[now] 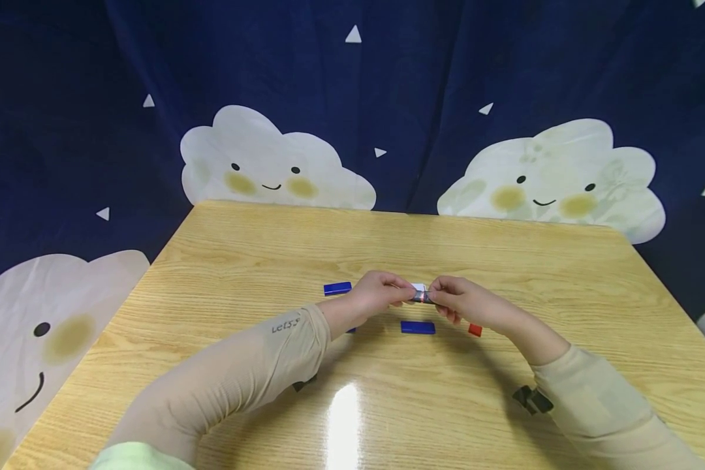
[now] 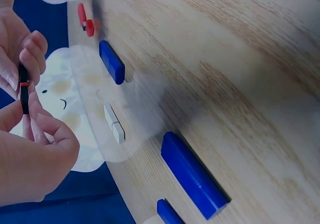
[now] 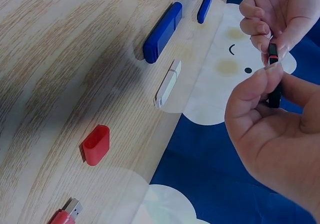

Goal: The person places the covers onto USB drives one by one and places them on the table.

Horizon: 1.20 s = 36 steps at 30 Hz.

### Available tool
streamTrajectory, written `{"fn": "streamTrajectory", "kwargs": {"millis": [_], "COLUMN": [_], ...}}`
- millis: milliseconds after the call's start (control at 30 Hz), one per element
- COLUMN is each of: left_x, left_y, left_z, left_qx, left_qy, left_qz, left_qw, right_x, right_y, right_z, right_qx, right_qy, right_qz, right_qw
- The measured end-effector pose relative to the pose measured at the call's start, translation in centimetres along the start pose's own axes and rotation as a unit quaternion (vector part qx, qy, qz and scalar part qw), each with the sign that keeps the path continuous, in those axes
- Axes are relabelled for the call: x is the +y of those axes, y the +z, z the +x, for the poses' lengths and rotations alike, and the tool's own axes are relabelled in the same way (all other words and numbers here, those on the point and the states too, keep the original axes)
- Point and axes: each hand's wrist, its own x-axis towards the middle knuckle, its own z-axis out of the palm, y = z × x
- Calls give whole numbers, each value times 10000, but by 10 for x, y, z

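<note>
A small black USB flash drive (image 1: pixel 421 297) with a red band is held up above the table between both hands. My left hand (image 1: pixel 376 290) pinches one end between thumb and fingers. The other end is pinched by my right hand (image 1: pixel 470 300). In the right wrist view the black drive (image 3: pixel 273 97) stands nearly upright, partly covered by fingertips. Just beyond it on the table lies a white flash drive (image 3: pixel 168 83). Nearby, a red cap (image 3: pixel 96 145) sits apart from a red flash drive (image 3: pixel 62 218), whose metal plug shows.
A blue flash drive (image 1: pixel 418 328) lies on the wooden table (image 1: pixel 270 241) in front of the hands. Another blue drive (image 1: pixel 337 288) is left of them; a third peeks out below the left wrist. Behind the table hangs a dark blue curtain (image 1: pixel 411 78) with clouds.
</note>
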Motion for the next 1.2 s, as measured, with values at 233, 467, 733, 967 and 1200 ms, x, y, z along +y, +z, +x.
{"fn": "streamTrajectory", "kwargs": {"millis": [233, 467, 733, 967, 1200], "left_x": [1, 0, -1, -2, -3], "left_y": [1, 2, -3, -4, -2], "left_z": [0, -1, 1, 3, 4], "left_qx": [19, 78, 614, 786, 924], "left_qy": [203, 1231, 1866, 2101, 2210], "left_qz": [171, 909, 1870, 2727, 3224], "left_qw": [9996, 9882, 9625, 9356, 9158], "right_x": [-4, -2, 1, 1, 1], "right_y": [1, -1, 2, 6, 6], "right_z": [-1, -2, -2, 1, 0], "right_qx": [36, 173, 1659, 2174, 2142], "right_qy": [249, 336, -320, -539, -532], "right_qz": [27, 33, -1909, -2656, -2750], "right_qw": [9997, 9993, 9670, 9377, 9358]}}
